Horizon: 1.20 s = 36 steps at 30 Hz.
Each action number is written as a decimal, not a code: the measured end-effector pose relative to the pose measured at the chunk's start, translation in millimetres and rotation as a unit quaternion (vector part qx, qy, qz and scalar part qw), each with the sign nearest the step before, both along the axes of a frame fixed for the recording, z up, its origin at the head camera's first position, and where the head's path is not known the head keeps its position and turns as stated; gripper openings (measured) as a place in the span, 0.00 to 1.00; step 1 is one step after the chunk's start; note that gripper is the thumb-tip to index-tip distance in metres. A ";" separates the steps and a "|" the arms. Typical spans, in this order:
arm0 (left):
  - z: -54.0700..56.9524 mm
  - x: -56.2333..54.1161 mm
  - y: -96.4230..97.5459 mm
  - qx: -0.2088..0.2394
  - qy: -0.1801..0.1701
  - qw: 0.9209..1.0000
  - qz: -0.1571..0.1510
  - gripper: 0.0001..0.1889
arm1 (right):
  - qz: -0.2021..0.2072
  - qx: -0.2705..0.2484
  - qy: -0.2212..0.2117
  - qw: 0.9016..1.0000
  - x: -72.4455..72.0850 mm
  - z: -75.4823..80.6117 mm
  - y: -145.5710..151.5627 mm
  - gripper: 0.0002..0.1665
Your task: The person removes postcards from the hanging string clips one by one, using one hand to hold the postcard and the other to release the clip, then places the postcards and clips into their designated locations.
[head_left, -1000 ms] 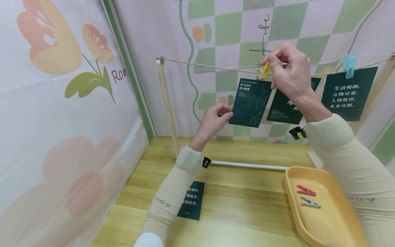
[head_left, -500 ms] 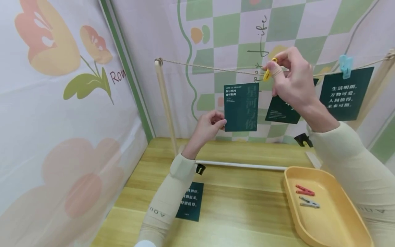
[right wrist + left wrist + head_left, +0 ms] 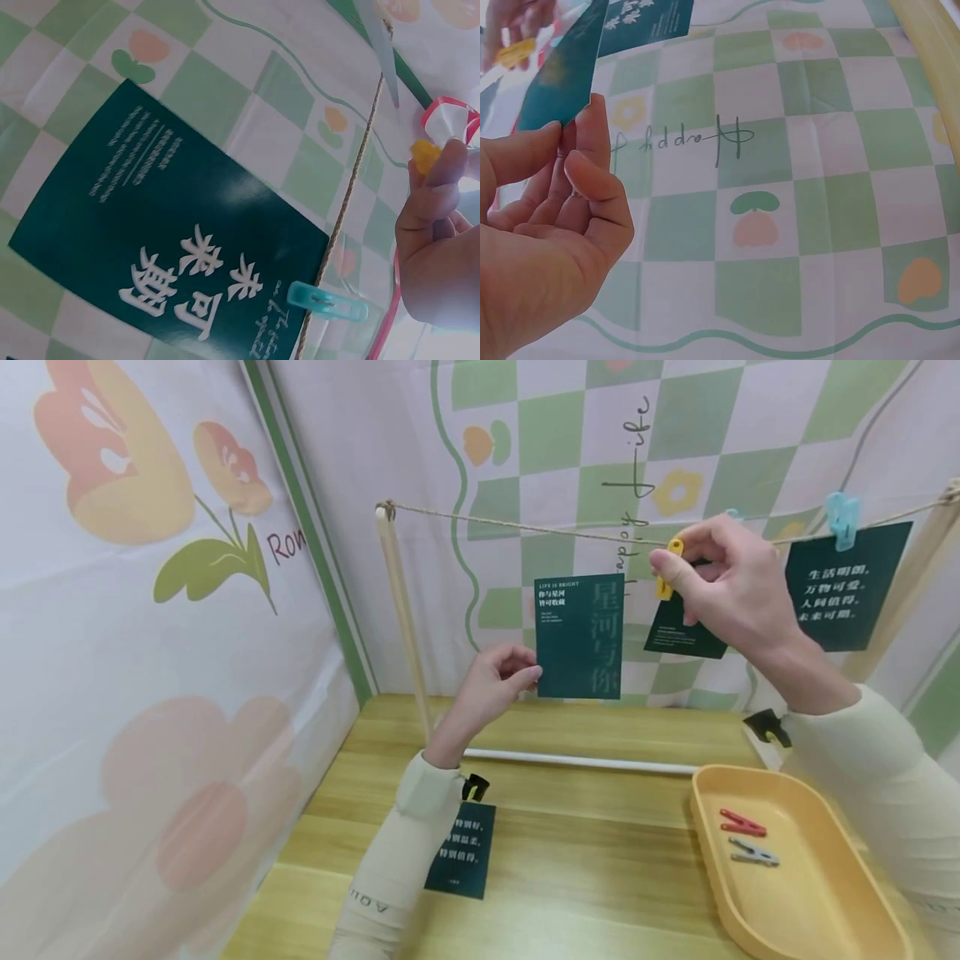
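Observation:
My left hand (image 3: 491,689) pinches a dark green card (image 3: 579,639) by its lower left edge, holding it upright just below the twine (image 3: 517,526). Between thumb and fingers of my right hand (image 3: 738,581) is a yellow clothespin (image 3: 669,568), right of the card and in front of the line. In the right wrist view a second green card (image 3: 187,225) hangs from the twine by a teal clothespin (image 3: 326,301); my right hand partly hides that card in the head view. Further right hangs a third card (image 3: 847,585) under a light blue clothespin (image 3: 843,520).
A wooden post (image 3: 405,618) bears the twine's left end. On the table (image 3: 585,852) lies another green card (image 3: 465,852), partly under my left sleeve. An orange tray (image 3: 817,893) at right contains a red clothespin (image 3: 742,822) and a grey clothespin (image 3: 754,852).
The card has come down and left, away from the twine, and now faces the head camera. The yellow clothespin has left the line and moved down and right with my right hand.

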<state>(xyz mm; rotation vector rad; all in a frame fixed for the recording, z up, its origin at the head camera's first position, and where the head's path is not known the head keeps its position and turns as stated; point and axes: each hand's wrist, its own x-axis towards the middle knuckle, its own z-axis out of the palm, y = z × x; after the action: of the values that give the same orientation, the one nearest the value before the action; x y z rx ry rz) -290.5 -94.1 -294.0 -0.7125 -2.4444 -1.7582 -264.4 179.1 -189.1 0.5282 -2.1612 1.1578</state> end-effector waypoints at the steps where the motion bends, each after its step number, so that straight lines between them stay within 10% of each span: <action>1: 0.5 2.3 -1.4 -0.004 -0.002 1.000 0.000 0.07 | -0.005 0.004 -0.001 1.000 1.2 -1.3 2.2 0.09; 25: -23.1 12.5 -36.1 -0.009 -0.043 0.999 -0.003 0.06 | -0.041 0.105 -0.129 0.985 41.4 -61.5 51.5 0.10; 36: -40.1 20.2 -48.7 0.001 -0.071 0.997 -0.004 0.05 | 0.043 0.194 -0.168 0.966 50.4 -99.9 61.6 0.07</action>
<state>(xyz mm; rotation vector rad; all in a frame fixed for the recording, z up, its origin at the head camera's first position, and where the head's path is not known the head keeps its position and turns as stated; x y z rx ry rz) -270.4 -142.8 -334.1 -0.6165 -2.5311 -1.8762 -214.1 240.7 -289.1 0.6333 -2.7089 0.9193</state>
